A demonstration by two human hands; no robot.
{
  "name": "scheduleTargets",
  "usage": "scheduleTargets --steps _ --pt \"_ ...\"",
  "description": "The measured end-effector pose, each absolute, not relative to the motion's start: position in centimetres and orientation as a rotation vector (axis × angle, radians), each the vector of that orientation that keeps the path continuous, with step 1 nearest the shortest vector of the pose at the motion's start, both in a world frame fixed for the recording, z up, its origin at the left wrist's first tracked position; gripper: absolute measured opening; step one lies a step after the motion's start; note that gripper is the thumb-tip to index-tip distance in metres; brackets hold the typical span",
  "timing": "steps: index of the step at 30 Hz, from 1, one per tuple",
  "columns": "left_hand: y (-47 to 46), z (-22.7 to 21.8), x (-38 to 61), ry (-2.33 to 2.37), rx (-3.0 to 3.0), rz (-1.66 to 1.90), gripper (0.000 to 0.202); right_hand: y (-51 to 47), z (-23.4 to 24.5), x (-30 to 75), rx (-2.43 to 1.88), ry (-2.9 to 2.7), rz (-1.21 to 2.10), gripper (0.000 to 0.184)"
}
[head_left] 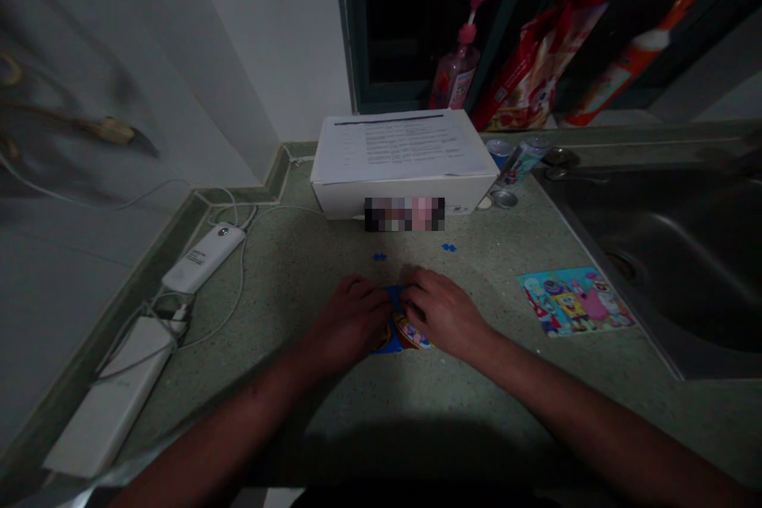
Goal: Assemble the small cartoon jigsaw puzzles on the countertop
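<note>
both hands meet at the middle of the counter (417, 413), a little in from its near edge. the left hand (348, 325) and the right hand (444, 313) lie knuckles up with fingers curled down, fingertips almost touching each other over a small blue picture piece (394, 343). the piece lies flat on the counter, mostly covered, with only its near edge showing between the hands. whether the fingers pinch it or just press on it, i cannot tell.

two tiny blue bits (379, 257) lie on the counter just beyond the hands. a cartoon picture card (575, 300) lies flat toward the right edge, beside the sink (667, 238). a white box (405, 190) with a printed sheet (405, 141) on top sits at the back edge, with cans (521, 161) just to its right. along the left edge are two white power banks (203, 258) with cables. a pink pump bottle (456, 67) and a red bag (536, 63) stand behind the box.
</note>
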State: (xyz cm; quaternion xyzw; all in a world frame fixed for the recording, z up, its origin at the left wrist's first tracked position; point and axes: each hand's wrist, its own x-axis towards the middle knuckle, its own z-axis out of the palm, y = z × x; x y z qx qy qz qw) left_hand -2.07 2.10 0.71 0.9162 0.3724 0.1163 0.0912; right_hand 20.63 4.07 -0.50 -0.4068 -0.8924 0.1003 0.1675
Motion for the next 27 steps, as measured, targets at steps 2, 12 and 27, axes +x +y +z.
scheduleTargets --steps 2,12,27 --pt "2.1 0.7 -2.0 1.102 2.715 0.338 0.021 4.1 -0.5 20.6 -1.160 -2.544 0.287 0.010" --pt "1.9 0.6 -2.0 1.076 2.705 0.328 0.020 3.6 -0.5 21.0 -1.062 -2.589 0.251 0.013" --pt "5.4 -1.1 -4.9 1.733 2.336 0.808 0.019 8.7 -2.3 26.7 -1.448 -2.211 0.072 0.036"
